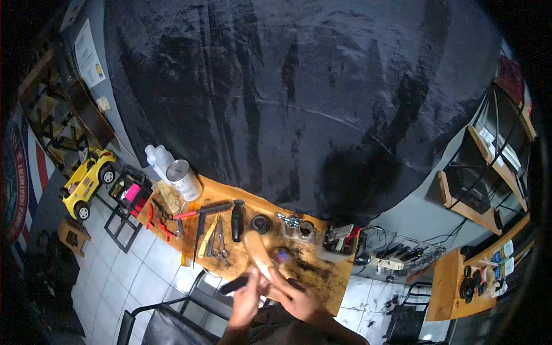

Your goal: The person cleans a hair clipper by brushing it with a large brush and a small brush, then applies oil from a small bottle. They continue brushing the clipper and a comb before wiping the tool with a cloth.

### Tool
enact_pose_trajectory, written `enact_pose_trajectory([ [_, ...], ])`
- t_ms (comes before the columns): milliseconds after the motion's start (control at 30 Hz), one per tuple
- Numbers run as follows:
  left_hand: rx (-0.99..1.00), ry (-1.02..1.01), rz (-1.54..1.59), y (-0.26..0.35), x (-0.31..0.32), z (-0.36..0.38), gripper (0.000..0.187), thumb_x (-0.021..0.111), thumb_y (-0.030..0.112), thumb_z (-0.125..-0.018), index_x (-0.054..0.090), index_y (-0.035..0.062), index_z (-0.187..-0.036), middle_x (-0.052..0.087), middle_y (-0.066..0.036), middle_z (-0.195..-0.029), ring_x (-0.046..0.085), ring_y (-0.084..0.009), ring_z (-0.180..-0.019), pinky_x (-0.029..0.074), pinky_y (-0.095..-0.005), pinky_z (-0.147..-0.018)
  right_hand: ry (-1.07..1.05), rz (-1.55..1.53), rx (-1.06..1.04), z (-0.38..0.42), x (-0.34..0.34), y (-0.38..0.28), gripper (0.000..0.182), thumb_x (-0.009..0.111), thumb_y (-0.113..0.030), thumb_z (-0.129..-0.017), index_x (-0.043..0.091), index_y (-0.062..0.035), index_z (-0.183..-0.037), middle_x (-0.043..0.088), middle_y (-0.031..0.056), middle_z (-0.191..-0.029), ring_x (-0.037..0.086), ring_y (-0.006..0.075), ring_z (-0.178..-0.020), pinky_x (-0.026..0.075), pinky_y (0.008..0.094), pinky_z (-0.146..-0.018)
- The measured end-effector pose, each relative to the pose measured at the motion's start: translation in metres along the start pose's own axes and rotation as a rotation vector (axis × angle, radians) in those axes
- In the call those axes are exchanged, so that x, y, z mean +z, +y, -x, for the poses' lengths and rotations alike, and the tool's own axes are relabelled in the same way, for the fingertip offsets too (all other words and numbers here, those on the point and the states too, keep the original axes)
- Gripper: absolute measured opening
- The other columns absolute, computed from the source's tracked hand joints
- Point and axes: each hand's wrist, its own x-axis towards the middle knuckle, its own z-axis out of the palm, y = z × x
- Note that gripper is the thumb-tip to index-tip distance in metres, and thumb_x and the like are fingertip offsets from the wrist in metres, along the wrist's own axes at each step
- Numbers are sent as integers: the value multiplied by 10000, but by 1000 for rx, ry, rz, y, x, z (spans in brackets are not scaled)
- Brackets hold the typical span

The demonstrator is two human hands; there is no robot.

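Note:
Low in the middle of the head view, both hands meet over the wooden table's front edge. My right hand (pixel 302 302) is closed around the lower end of a long, tan, wooden-looking piece with a rounded tip (pixel 257 248). My left hand (pixel 247 300) is closed, its fingertips touching that piece's lower end, and a dark flat object (pixel 233 285) sticks out of it to the left. I cannot tell what kind of thing the dark one is. Just beyond lie scissors (pixel 221 244), a yellow-handled tool (pixel 204 244), a black clipper-like tool (pixel 237 221) and a red-handled round brush (pixel 201 211).
The wooden table (pixel 270 201) also bears a white can (pixel 184 180), spray bottles (pixel 158 158), a dark round jar (pixel 261 223) and a bin of tools (pixel 340 238). Dark hair clippings lie about. A black padded chair (pixel 172 325) stands at front left; a yellow toy car (pixel 87 183) is further left.

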Motion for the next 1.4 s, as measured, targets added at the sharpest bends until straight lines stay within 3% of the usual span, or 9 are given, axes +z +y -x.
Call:
enact_pose_trajectory([
  [167, 250, 16, 240, 12, -15, -22, 345, 528, 283, -955, 566, -4, -1142, 608, -17, -919, 565, -97, -824, 470, -253, -736, -29, -82, -74, 16, 11, 16, 450, 682, -182, -822, 574, -168, -1259, 584, 176, -1176, 564, 320, -1080, 433, 369, -937],
  [200, 365, -165, 265, 20, -16, -21, 379, 496, 273, -969, 521, -4, -1226, 607, -47, -1021, 570, -104, -906, 473, -260, -802, 16, 89, -215, 13, 5, 16, 475, 697, -135, -812, 553, -63, -1258, 626, 165, -1118, 607, 299, -1039, 455, 332, -915],
  [300, 413, -126, 169, 29, -15, -20, 409, 468, 260, -979, 465, -5, -1290, 522, -112, -1244, 557, -144, -1047, 451, -284, -933, -22, -13, -91, 20, 1, 9, 478, 682, -136, -828, 535, -55, -1274, 601, 170, -1180, 587, 261, -1098, 431, 323, -949],
  [533, 356, -314, -147, 13, -5, -1, 455, 511, 269, -956, 479, -63, -1266, 574, -161, -1167, 578, -228, -1065, 453, -337, -962, -47, -197, 258, -11, -6, -17, 527, 588, -185, -899, 404, -163, -1392, 504, 141, -1329, 463, 248, -1254, 341, 331, -1029],
  [633, 388, -301, 30, 15, -16, -4, 465, 502, 265, -960, 449, -62, -1286, 527, -160, -1233, 558, -224, -1089, 460, -352, -954, 12, -121, 281, -1, 7, -24, 515, 625, -199, -872, 458, -171, -1359, 542, 153, -1278, 515, 269, -1193, 376, 341, -998],
  [800, 463, -238, 232, 32, -27, -1, 478, 478, 290, -969, 406, -34, -1312, 524, -128, -1244, 557, -220, -1094, 443, -328, -950, 62, 224, -205, 29, 22, 22, 522, 735, -166, -770, 562, -58, -1251, 598, 225, -1143, 579, 350, -1073, 427, 382, -939],
  [900, 506, -261, 312, 31, -34, -7, 471, 471, 271, -973, 396, -52, -1308, 507, -143, -1261, 530, -266, -1147, 431, -370, -988, 99, 197, -145, 52, 33, 37, 707, 755, -189, -755, 420, -7, -1350, 584, 275, -1124, 620, 362, -970, 479, 367, -856],
  [1033, 513, -248, 116, 34, -24, 5, 489, 460, 279, -976, 386, -64, -1317, 514, -193, -1245, 577, -264, -1090, 442, -359, -985, -108, -298, 344, 29, 11, 7, 626, 543, -100, -883, 232, 8, -1416, 615, 118, -968, 602, 210, -726, 507, 334, -688],
  [1400, 554, -302, 218, 37, -25, 7, 463, 498, 253, -960, 437, -107, -1244, 559, -209, -1149, 613, -261, -1004, 487, -374, -934, 0, 31, 231, 22, 30, 8, 563, 614, -232, -893, 383, 11, -1344, 598, 233, -1116, 623, 277, -1014, 467, 309, -841],
])
